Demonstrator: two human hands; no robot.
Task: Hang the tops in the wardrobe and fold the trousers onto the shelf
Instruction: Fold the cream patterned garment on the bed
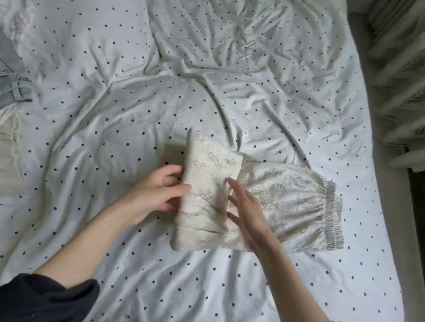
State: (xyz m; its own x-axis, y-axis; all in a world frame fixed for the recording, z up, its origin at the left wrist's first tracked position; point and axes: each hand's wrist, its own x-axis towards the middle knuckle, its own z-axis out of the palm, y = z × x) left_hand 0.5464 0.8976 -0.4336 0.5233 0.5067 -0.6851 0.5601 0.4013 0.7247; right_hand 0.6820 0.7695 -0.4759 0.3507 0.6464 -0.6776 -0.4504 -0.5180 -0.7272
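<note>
Trousers (209, 188) half-folded — between hands, left (156, 196), right (246, 211)

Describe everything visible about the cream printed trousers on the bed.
The cream trousers with a faint grey outline print look like soft, light cotton. They lie partly folded on the white polka-dot bedsheet: the leg end is folded into a thick upright-edged bundle at the left, while the gathered elastic waistband lies flat to the right. The left hand grips the bundle's left edge; the right hand rests spread against its right side.
</note>
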